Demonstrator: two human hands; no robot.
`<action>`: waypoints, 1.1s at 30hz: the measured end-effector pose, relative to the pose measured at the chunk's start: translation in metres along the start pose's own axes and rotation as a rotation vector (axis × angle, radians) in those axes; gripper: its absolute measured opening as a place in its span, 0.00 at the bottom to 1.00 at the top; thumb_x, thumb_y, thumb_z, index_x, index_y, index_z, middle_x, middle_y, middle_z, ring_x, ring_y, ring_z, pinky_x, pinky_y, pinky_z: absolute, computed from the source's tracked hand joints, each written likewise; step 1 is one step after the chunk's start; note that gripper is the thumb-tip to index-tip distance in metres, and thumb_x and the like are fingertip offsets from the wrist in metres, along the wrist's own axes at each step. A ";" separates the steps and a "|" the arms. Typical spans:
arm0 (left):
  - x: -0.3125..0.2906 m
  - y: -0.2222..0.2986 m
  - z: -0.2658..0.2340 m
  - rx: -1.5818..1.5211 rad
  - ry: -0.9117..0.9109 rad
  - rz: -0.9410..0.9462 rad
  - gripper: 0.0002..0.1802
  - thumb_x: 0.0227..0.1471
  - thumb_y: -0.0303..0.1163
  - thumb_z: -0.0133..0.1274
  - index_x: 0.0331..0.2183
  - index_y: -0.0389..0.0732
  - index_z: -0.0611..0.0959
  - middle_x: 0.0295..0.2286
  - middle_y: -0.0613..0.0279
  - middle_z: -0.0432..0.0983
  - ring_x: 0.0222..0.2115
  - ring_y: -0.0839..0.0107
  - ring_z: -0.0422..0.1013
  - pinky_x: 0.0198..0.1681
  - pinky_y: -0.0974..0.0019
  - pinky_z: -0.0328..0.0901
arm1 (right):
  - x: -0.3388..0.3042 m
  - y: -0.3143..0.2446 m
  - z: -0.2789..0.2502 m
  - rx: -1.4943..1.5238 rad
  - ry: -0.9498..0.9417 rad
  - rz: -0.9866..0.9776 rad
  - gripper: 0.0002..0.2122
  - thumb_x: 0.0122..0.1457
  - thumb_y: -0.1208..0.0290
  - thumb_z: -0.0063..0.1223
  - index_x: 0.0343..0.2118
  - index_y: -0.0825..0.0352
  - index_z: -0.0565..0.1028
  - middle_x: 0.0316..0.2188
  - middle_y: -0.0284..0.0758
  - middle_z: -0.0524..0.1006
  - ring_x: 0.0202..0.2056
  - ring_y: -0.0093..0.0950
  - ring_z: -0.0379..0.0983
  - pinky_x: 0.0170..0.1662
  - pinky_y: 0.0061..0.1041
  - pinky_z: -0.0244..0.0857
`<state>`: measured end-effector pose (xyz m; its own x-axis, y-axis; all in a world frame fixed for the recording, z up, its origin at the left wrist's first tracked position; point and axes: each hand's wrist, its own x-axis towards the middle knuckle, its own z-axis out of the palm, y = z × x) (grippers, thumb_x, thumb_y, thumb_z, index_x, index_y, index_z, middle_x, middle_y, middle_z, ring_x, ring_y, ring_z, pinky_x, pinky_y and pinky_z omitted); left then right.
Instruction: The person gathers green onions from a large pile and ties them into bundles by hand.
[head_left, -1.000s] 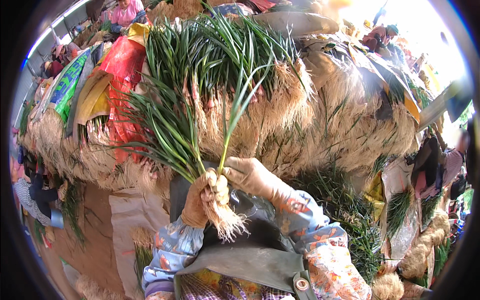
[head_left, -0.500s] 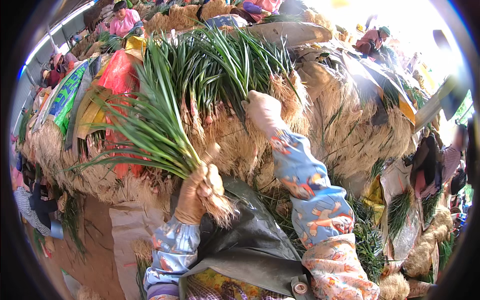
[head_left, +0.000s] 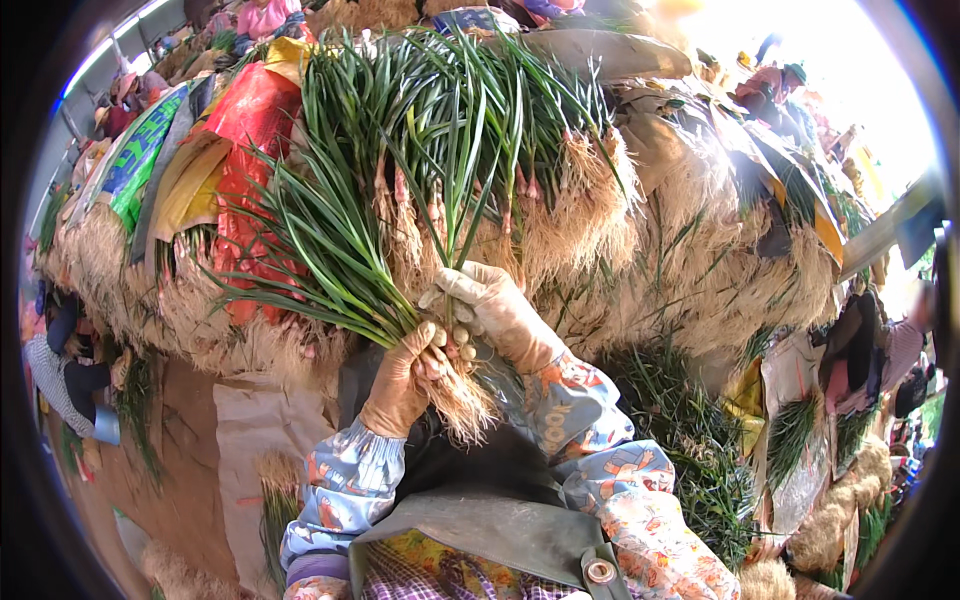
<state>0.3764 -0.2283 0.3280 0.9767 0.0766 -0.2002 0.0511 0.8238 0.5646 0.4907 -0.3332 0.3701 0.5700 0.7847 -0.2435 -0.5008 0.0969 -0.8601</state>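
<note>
My left hand [head_left: 402, 385], in a thin pale glove, is closed around a thick bunch of long-leaved bulb plants [head_left: 350, 275]. Its leaves fan up to the left, and stringy roots [head_left: 465, 400] hang below my fist. My right hand [head_left: 495, 305], also gloved, pinches a few more bulb plants [head_left: 462, 205] by the stems, right beside the bunch. Their small round whitish bulbs [head_left: 462, 343] lie between the two hands. Just beyond, a row of similar plants [head_left: 410, 110] rests on the heap, leaves away from me and roots toward me.
The long heap [head_left: 700, 270] is fringed with dry roots. A red mesh sack [head_left: 255, 110] and other sacks cover it at the left. Loose green leaves [head_left: 680, 430] lie on my right. A dark apron [head_left: 480, 530] covers my lap. Several people sit among heaps farther off.
My right hand has drawn back from the row toward me, bringing a few bulb plants against the bunch. My left hand keeps its hold, almost in place.
</note>
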 end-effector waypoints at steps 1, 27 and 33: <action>-0.001 0.001 -0.003 0.029 0.026 0.003 0.12 0.49 0.40 0.52 0.25 0.42 0.73 0.29 0.58 0.72 0.28 0.67 0.71 0.28 0.67 0.69 | -0.001 0.006 0.006 -0.245 0.120 -0.140 0.13 0.58 0.62 0.46 0.28 0.67 0.74 0.12 0.28 0.67 0.13 0.21 0.66 0.17 0.19 0.61; 0.013 -0.010 0.010 0.197 -0.015 -0.084 0.12 0.47 0.35 0.56 0.30 0.38 0.74 0.24 0.65 0.69 0.18 0.85 0.58 0.18 0.85 0.54 | 0.009 -0.038 -0.061 -1.108 0.591 -0.135 0.09 0.58 0.67 0.44 0.30 0.68 0.72 0.18 0.34 0.74 0.19 0.22 0.70 0.23 0.19 0.66; 0.013 -0.019 0.019 0.190 0.081 -0.057 0.08 0.48 0.32 0.55 0.26 0.37 0.76 0.22 0.60 0.73 0.18 0.80 0.65 0.19 0.77 0.61 | -0.017 0.016 -0.023 -1.431 0.521 -0.637 0.06 0.52 0.69 0.48 0.23 0.64 0.68 0.17 0.39 0.70 0.21 0.39 0.70 0.23 0.32 0.64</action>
<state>0.3917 -0.2538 0.3294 0.9516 0.0846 -0.2953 0.1513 0.7076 0.6902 0.4879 -0.3595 0.3497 0.7270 0.5370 0.4279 0.6858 -0.5369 -0.4913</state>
